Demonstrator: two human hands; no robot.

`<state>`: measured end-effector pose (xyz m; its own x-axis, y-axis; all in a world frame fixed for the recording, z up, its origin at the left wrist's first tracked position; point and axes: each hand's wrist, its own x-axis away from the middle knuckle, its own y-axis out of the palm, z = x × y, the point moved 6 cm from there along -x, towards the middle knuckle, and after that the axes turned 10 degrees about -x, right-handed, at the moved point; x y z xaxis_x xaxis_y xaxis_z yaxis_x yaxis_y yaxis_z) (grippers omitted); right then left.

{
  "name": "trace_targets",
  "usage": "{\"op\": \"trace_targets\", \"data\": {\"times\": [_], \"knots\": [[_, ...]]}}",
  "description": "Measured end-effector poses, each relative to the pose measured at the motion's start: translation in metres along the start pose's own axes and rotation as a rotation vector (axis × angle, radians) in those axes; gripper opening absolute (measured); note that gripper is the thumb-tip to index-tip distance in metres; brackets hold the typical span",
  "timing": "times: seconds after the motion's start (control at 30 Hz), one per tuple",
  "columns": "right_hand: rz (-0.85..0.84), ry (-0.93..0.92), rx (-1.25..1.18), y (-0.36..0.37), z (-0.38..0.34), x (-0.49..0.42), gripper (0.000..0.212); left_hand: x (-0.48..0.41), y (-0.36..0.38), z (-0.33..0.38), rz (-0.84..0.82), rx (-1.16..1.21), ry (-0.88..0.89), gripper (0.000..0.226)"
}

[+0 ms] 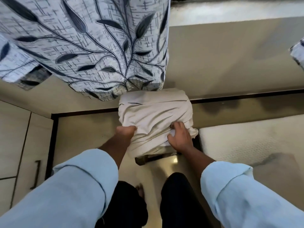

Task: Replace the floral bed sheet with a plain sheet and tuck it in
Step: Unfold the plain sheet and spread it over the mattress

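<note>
A leaf-print cloth [85,46], white with dark blue stems and leaves, hangs beyond both hands and fills the space ahead of the left one. Its lower hem reaches down to the far edge of the bundle the hands are on. Whether it is a curtain or a sheet cannot be told. A smaller strip of the same print [298,53] shows far out past the right hand.

Rolled light blue sleeves cover both forearms, the left sleeve [74,186] and the right sleeve [246,195]. To the outside of the right hand lies a bare white mattress [246,139] with a grey stain nearer the person. To the outside of the left hand stand pale cabinet doors [14,137].

The plain sheet [154,112], beige and loosely folded into a thick bundle, sits between and just ahead of the hands. It rests on a dark-edged support [144,159] that shows only below its near edge.

The left hand [125,132] is curled into a fist on the bundle's left side, bunching the fabric. The right hand [179,137] lies on the bundle's near right corner, fingers bent and digging into a fold with the thumb pressed in beside them.

Below the wrists are dark trousers [177,203], a dark bar handle [37,173] on the cabinet and a bare foot [140,190].
</note>
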<state>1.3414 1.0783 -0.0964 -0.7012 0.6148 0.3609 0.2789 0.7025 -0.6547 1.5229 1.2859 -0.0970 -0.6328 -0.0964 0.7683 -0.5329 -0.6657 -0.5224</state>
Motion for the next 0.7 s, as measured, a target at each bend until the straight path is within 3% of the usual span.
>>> {"op": "trace_targets", "data": {"times": [0.1,0.3,0.43,0.57,0.7], "knots": [[-0.012,0.043,0.013,-0.002,-0.004,0.005,0.043,0.015,-0.004,0.006,-0.179,0.125,0.002,0.081],[-0.054,0.118,0.031,-0.026,-0.029,0.028,0.057,0.060,-0.022,0.025,-0.328,0.110,0.111,0.086],[-0.017,0.116,0.036,-0.053,-0.057,0.046,0.065,0.113,-0.034,0.044,-0.406,0.179,0.150,0.041],[-0.016,0.122,-0.013,-0.079,-0.085,0.074,0.092,0.154,-0.052,0.052,-0.510,0.239,0.140,0.067],[-0.028,0.037,0.007,-0.104,-0.115,0.104,0.096,0.203,-0.067,0.054,-0.592,0.184,0.161,0.055]]}}
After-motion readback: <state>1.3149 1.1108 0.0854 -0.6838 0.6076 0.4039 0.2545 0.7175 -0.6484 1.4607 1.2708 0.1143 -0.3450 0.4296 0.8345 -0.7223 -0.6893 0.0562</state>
